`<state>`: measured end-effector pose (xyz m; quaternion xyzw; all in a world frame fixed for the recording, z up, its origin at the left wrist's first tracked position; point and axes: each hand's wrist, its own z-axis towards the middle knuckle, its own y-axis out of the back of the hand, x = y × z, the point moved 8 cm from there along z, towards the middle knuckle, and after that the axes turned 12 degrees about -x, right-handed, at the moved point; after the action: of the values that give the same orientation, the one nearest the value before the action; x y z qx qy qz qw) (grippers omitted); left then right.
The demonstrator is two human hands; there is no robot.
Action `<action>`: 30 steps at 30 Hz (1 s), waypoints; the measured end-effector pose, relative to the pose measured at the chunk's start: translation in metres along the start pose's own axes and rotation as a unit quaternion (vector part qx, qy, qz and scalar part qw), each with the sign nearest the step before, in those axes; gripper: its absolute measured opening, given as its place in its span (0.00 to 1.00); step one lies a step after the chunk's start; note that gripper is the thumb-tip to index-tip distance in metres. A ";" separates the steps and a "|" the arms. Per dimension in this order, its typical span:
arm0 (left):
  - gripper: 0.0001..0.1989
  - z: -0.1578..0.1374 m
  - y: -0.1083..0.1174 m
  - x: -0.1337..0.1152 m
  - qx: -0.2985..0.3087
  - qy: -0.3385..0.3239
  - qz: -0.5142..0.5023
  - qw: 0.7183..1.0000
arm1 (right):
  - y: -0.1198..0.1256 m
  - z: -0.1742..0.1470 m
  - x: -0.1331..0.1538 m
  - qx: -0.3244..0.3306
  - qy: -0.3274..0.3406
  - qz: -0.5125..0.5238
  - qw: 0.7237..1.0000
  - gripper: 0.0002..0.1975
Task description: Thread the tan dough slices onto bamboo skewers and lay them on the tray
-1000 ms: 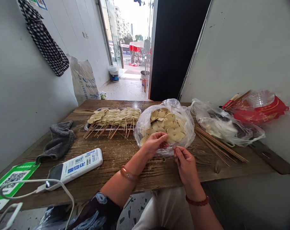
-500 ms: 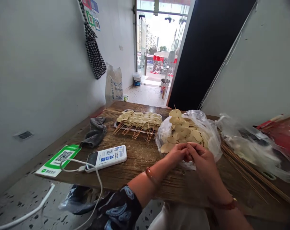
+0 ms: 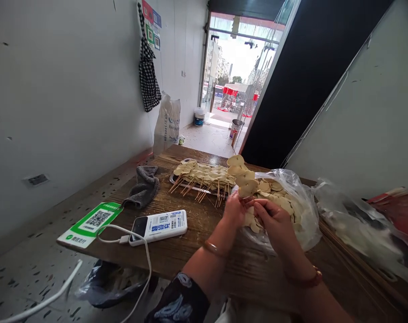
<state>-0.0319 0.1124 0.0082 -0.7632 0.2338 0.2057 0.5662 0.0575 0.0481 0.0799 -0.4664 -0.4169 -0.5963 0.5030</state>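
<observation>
A skewer of pale, thin, round slices (image 3: 242,175) leans up and to the left above my hands. My left hand (image 3: 234,211) is closed at the lowest slice, its fingertips round the lower part of the skewer. Close beside it, my right hand (image 3: 274,220) pinches with thumb and forefinger in line with the skewer's lower end; the stick itself is mostly hidden by the fingers. Behind and right of my hands, an open clear plastic bag (image 3: 306,215) holds many loose slices (image 3: 279,199). Finished skewers (image 3: 205,175) lie stacked on a metal tray (image 3: 173,178), sticks toward me.
A grey cloth (image 3: 141,186), a white power bank (image 3: 166,228) with a cable, and a green QR-code card (image 3: 91,222) lie on the left of the wooden table (image 3: 193,251). Bare sticks (image 3: 352,255) and another plastic bag (image 3: 358,220) are on the right.
The skewer of slices has risen out of the bag and shifted left between my hands. My left hand has turned more upright. The camera view has swung slightly left.
</observation>
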 end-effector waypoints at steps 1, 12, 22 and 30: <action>0.11 0.000 0.000 -0.009 -0.004 -0.007 -0.051 0.999 | 0.002 -0.002 -0.003 -0.003 -0.010 0.003 1.000 0.17; 0.26 -0.027 -0.032 -0.018 0.147 0.071 -0.067 0.984 | 0.052 -0.013 -0.033 -0.070 0.028 -0.121 0.990 0.18; 0.21 -0.035 -0.038 -0.005 0.135 0.100 -0.071 0.983 | 0.064 -0.023 -0.046 -0.057 -0.021 -0.105 0.993 0.20; 0.21 -0.030 -0.036 0.000 0.118 0.108 -0.064 0.985 | 0.061 -0.026 -0.057 -0.067 0.003 -0.143 0.987 0.19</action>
<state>-0.0093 0.0929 0.0440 -0.7220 0.2671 0.0560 0.6358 0.1173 0.0266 0.0208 -0.4327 -0.4371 -0.6903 0.3812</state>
